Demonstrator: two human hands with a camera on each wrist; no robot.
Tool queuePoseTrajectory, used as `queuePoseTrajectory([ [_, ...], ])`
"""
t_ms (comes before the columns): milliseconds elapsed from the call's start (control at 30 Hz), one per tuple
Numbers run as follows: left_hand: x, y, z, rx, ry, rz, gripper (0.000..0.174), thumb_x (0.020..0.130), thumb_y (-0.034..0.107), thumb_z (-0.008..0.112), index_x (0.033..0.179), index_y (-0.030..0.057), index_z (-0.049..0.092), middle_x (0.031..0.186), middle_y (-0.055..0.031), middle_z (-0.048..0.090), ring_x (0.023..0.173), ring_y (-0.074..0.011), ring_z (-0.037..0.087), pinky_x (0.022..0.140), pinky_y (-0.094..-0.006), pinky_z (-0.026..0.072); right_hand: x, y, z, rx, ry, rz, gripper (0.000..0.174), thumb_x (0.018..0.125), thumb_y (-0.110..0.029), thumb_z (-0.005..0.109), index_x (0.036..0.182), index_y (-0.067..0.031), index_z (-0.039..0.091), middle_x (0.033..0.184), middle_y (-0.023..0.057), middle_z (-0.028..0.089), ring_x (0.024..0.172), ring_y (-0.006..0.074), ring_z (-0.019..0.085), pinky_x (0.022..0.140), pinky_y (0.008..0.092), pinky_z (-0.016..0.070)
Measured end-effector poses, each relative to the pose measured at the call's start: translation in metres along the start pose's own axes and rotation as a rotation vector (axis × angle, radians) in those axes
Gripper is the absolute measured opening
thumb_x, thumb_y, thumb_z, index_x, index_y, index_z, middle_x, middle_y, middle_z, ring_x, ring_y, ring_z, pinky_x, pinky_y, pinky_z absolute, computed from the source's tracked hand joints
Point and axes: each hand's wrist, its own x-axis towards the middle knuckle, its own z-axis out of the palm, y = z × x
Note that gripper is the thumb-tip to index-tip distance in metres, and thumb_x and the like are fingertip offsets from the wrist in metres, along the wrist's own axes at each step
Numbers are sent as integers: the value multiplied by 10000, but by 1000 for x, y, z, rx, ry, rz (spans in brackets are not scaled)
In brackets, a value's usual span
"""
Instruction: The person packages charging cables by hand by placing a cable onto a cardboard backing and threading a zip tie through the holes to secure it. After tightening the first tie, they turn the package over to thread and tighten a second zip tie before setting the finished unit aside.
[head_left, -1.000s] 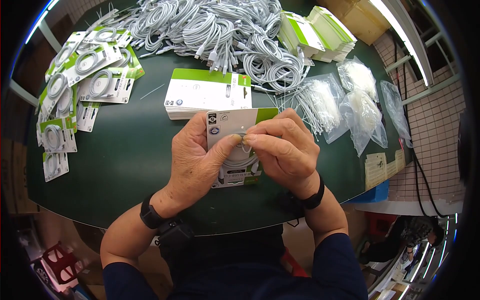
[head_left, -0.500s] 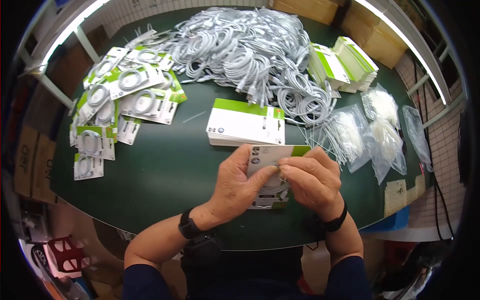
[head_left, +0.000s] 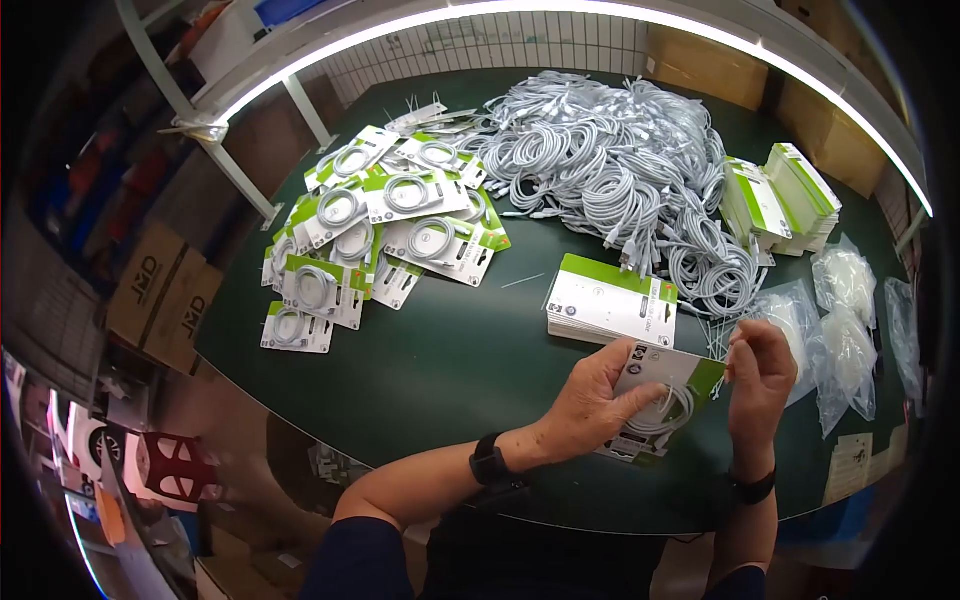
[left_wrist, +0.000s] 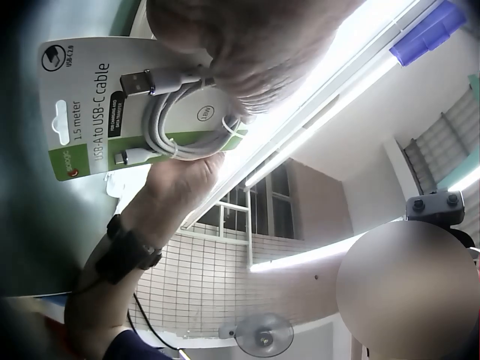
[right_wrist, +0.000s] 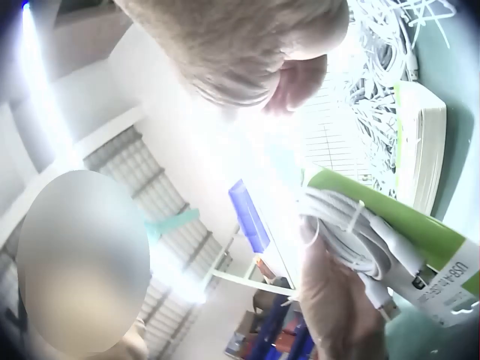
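Observation:
My left hand [head_left: 590,405] grips a white and green packaging card [head_left: 708,372] over the near part of the table, its thumb across the front. A coiled light-grey USB cable [head_left: 676,410] lies against the card, with its plugs [left_wrist: 146,82] over the printed face in the left wrist view. White ties [right_wrist: 357,216] loop round the coil. Just off the card's right edge, my right hand [head_left: 762,375] is raised with bent fingers. I cannot tell whether anything is pinched between its fingertips.
Blank cards [head_left: 610,305] are stacked behind my hands. A large heap of coiled cables [head_left: 600,150] fills the back. Carded cables [head_left: 410,195] pile up at left. More card stacks [head_left: 800,200] and plastic bags of white ties [head_left: 845,330] stand at right.
The head view has swung, so the table sits farther right. Both hands' fingertips were together at the coil; my right hand has moved off to the right while the left keeps the card.

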Motion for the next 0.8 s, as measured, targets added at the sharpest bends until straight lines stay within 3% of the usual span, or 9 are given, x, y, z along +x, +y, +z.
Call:
queuePoseTrajectory([
  [100,-4,-2,0,2,-101,-18,287,1025,118,740,1246,-12,611,1118,-79,738,1018,-103,682,887,-290,581,9,24,-9,346,-146,554,124,951,-44,784,1043,4,716,974,65,725,800,78,645,676,220,534],
  [133,-4,-3,0,-2,-156,-29,276,1033,119,735,1240,-8,605,1137,-71,737,1036,-99,686,893,-283,587,8,26,-8,352,-147,547,124,951,-44,784,1043,4,716,974,65,725,800,78,645,676,220,534],
  [233,-4,-5,-2,36,-164,-41,275,1029,123,742,1230,-5,604,1117,-68,736,1022,-94,684,884,-279,584,-1,29,-6,565,-494,748,130,964,-89,781,985,0,690,931,68,727,810,109,683,710,231,555],
  [400,-5,-6,3,37,-96,-11,267,1007,161,775,1137,-11,618,988,-72,721,897,-88,627,786,-291,550,1,27,2,658,-482,674,145,945,-98,804,950,-19,682,909,67,732,788,118,701,735,256,587],
  [533,-4,-9,4,0,-100,-28,266,1001,158,780,1134,-10,622,990,-75,723,902,-94,642,794,-293,553,1,22,4,631,-471,732,183,946,-116,809,901,-36,650,895,48,716,768,103,672,709,231,552],
  [633,-4,-1,0,34,-154,-37,264,1011,129,766,1186,0,617,1063,-67,731,968,-88,665,854,-277,570,7,10,8,282,-459,512,207,955,-95,780,860,-47,602,843,0,652,709,69,587,649,211,481],
  [667,-4,1,-1,50,-182,-41,268,1016,115,758,1212,4,615,1100,-64,734,1001,-84,677,883,-269,578,7,11,8,281,-455,512,207,955,-95,780,860,-47,602,843,0,652,709,69,587,649,211,481],
  [767,-4,-2,-1,67,-166,-56,265,1007,102,762,1208,7,618,1101,-58,734,1002,-82,675,885,-263,574,6,22,7,-202,-337,221,177,924,-38,757,863,-21,591,796,14,617,672,82,541,593,265,435],
  [800,-4,-3,0,76,-154,-63,264,1003,95,764,1206,8,619,1101,-56,733,1003,-81,674,885,-260,572,7,23,9,-204,-338,221,177,924,-38,757,863,-21,591,796,14,617,672,82,541,593,265,435],
])
